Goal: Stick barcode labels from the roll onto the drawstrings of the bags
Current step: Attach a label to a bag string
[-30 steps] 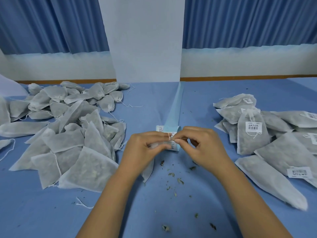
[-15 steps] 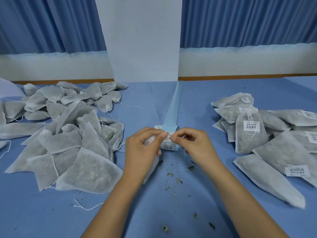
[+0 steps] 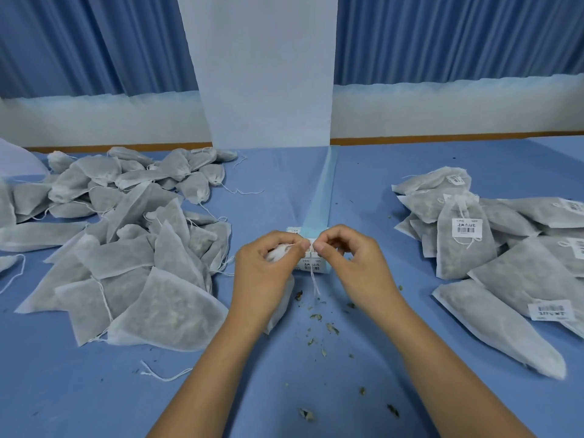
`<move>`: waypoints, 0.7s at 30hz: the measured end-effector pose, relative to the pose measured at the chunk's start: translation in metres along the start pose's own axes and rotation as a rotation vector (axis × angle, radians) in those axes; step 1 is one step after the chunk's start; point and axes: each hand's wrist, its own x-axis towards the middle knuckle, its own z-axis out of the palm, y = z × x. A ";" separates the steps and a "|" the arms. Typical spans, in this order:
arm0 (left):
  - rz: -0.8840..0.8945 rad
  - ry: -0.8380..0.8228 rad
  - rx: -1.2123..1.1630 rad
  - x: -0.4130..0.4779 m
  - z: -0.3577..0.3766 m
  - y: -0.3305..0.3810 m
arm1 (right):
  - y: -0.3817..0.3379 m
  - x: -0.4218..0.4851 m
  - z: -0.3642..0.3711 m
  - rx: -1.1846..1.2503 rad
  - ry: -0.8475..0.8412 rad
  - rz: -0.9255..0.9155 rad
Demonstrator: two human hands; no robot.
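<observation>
My left hand [image 3: 268, 267] grips the gathered neck of a white mesh bag [image 3: 279, 306], whose body hangs mostly hidden under the hand. My right hand [image 3: 350, 260] meets it fingertip to fingertip, and both pinch a small barcode label [image 3: 311, 245] around the bag's drawstring [image 3: 314, 284], whose loose end dangles below. Just behind the hands lies the label strip [image 3: 311, 268] with printed barcodes, its pale blue backing [image 3: 319, 197] running away towards the wall.
A big heap of unlabelled bags [image 3: 126, 245] covers the left of the blue table [image 3: 94, 390]. Labelled bags [image 3: 493, 248] are piled on the right. Dried herb crumbs [image 3: 328, 330] and a loose thread [image 3: 161, 374] lie in front. A white pillar [image 3: 265, 74] stands behind.
The hands have risen slightly and their fingertips have closed together on the label. The drawstring's end now hangs free below them.
</observation>
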 end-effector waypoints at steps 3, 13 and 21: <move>-0.094 -0.039 -0.109 0.002 -0.002 0.002 | 0.000 -0.001 0.001 -0.101 -0.028 -0.072; -0.079 -0.015 -0.033 0.000 0.001 -0.002 | 0.003 -0.002 0.003 0.022 -0.018 -0.071; -0.205 -0.212 -0.201 -0.002 0.000 0.001 | 0.008 -0.002 0.003 -0.344 0.035 -0.254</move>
